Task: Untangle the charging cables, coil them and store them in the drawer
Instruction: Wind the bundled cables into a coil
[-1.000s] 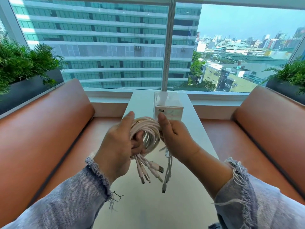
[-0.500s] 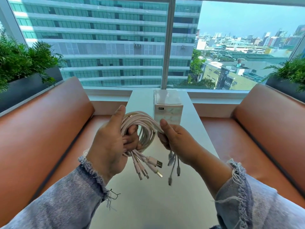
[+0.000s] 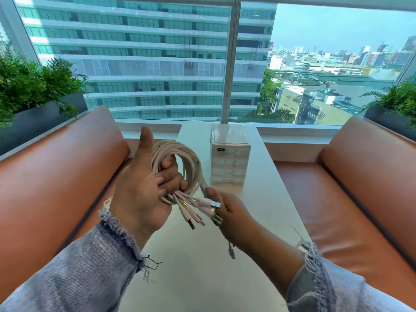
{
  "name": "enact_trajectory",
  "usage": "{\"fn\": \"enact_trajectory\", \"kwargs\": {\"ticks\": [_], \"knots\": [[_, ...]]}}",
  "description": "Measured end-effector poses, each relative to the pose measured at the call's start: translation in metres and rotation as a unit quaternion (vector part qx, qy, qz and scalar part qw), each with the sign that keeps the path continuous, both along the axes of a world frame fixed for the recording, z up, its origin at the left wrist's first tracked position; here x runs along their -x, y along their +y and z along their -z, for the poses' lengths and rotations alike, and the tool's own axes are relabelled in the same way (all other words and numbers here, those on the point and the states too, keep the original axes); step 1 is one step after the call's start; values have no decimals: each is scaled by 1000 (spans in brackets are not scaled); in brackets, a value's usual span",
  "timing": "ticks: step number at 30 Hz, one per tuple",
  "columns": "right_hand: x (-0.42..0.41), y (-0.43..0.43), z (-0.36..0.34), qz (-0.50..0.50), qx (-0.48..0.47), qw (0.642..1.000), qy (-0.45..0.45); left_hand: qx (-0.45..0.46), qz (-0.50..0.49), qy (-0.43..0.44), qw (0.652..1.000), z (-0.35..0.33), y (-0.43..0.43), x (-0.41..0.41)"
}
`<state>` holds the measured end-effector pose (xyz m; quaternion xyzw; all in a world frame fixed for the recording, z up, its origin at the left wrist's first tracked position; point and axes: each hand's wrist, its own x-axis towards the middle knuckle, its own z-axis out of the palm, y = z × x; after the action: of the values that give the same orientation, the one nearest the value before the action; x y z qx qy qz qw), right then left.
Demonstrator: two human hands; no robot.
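Observation:
A coil of white charging cables point(image 3: 191, 164) hangs over the white table point(image 3: 202, 255). My left hand point(image 3: 144, 188) grips the coil with its fingers curled through the loops and its thumb pointing up. Several plug ends point(image 3: 193, 216) fan out below that hand. My right hand point(image 3: 229, 212) is lower and to the right, pinching a cable strand and plug end near the fan. Another thin plug dangles under my right wrist. The small white drawer unit point(image 3: 229, 158) stands on the table just beyond the coil, its drawers closed.
Orange-brown bench seats point(image 3: 364, 176) flank the narrow table on both sides. Dark planters with green plants point(image 3: 29, 86) sit behind each backrest. A large window with a vertical frame post point(image 3: 229, 64) closes off the far end.
My left hand has turned palm-up with the coil and raised its thumb. My right hand has dropped from the coil's right side down to the plug ends.

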<state>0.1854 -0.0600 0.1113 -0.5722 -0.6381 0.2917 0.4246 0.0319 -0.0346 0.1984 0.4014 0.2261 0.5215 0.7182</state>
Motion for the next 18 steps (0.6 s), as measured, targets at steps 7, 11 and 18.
{"fn": "enact_trajectory", "kwargs": {"ticks": [7, 11, 18], "knots": [[4, 0, -5, -33, 3, 993, -113, 35, -66, -20, 997, 5, 5, -5], [0, 0, -6, -18, 2, 988, -156, 48, -88, -7, 995, 6, 6, -6], [-16, 3, -24, -98, 112, 986, 76, -42, -59, 84, 994, 7, 10, 3]]}}
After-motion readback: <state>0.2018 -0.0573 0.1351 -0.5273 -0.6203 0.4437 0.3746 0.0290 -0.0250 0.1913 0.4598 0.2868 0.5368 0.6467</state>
